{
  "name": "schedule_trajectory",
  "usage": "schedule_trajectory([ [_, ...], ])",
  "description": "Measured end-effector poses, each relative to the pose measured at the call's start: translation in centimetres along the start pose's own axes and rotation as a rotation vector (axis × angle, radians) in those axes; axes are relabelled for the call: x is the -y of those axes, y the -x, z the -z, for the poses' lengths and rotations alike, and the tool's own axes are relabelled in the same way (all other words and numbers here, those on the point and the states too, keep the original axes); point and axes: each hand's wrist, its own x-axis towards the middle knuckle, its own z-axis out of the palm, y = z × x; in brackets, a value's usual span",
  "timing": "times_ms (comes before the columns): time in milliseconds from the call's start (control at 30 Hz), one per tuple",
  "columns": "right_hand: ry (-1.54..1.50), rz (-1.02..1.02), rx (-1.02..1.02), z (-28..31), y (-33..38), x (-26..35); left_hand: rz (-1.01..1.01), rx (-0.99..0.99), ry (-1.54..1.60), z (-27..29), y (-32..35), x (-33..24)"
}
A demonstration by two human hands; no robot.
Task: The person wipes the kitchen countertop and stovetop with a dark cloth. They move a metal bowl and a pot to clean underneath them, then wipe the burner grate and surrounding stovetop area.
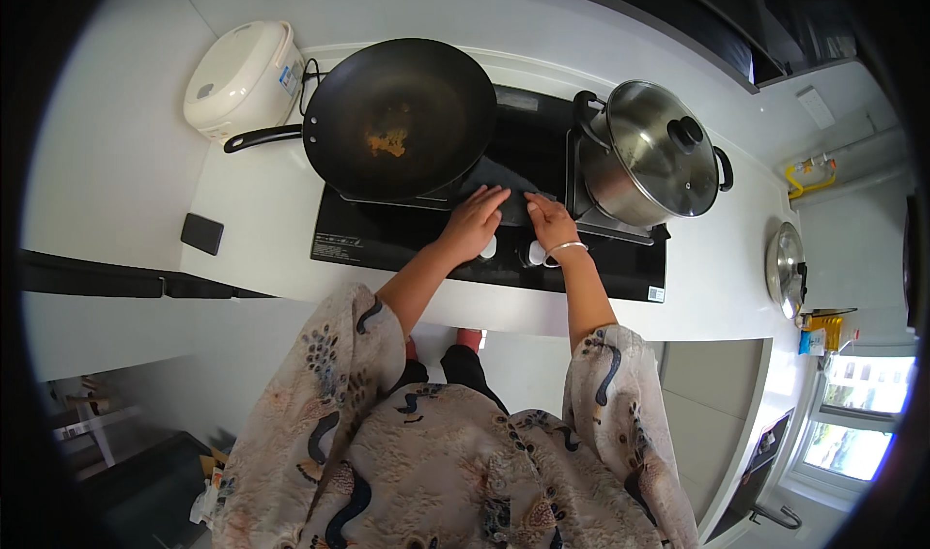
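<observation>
My left hand (475, 222) and my right hand (553, 224) rest close together over the middle of a black gas stove (446, 263). Their fingers are stretched out and lie on a dark grey, cloth-like piece (506, 179) spread on the stove top. Its edges blend into the black surface. To the left, a black wok (417, 94) with yellowish-brown residue in its bottom sits on a burner. A steel pot (620, 167) with a glass lid (659, 142) stands on the right burner. White control knobs (535, 253) show just below my hands.
The wok's handle (263, 138) juts left toward a cream rice cooker (247, 75). A small black square object (201, 232) lies on the white counter (252, 200). Another lid (785, 268) is at the right. A dark cabinet or hood edge (581, 2) overhangs the back.
</observation>
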Motion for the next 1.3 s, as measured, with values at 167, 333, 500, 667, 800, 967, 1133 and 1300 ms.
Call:
schedule_trajectory([
  [167, 0.203, -0.103, 0.269, -2.1, -2.1, -4.0, 0.156, 0.27, -0.217, -1.1, -1.4, 0.9],
  [333, 0.556, 0.008, 0.442, 0.7, 0.4, 4.3, 0.151, 0.21, -0.254, 0.2, 1.6, 1.1],
  [500, 0.652, 0.045, 0.358, -0.1, 2.6, 7.4, 0.086, 0.139, -0.306, 1.2, 4.0, 0.8],
  [667, 0.605, 0.049, 0.233, -1.7, 3.4, 7.5, 0.036, 0.141, -0.199, 2.5, 4.7, 1.0],
  [800, 0.392, -0.005, 0.031, 1.2, 5.5, 8.6, -0.047, 0.031, -0.144, 4.0, 4.4, 0.5],
  [967, 0.099, -0.142, 0.143, -1.4, 6.5, 7.2, 0.056, 0.083, -0.219, 3.8, 4.3, 0.6],
  [1133, 0.058, -0.178, 0.045, -6.4, 6.0, 5.2, -0.037, 0.119, -0.307, 2.4, 3.6, 2.1],
  [1300, -0.036, -0.238, 0.012, -6.8, 7.9, 5.8, 0.017, 0.032, -0.049, 1.5, 1.9, 2.1],
])
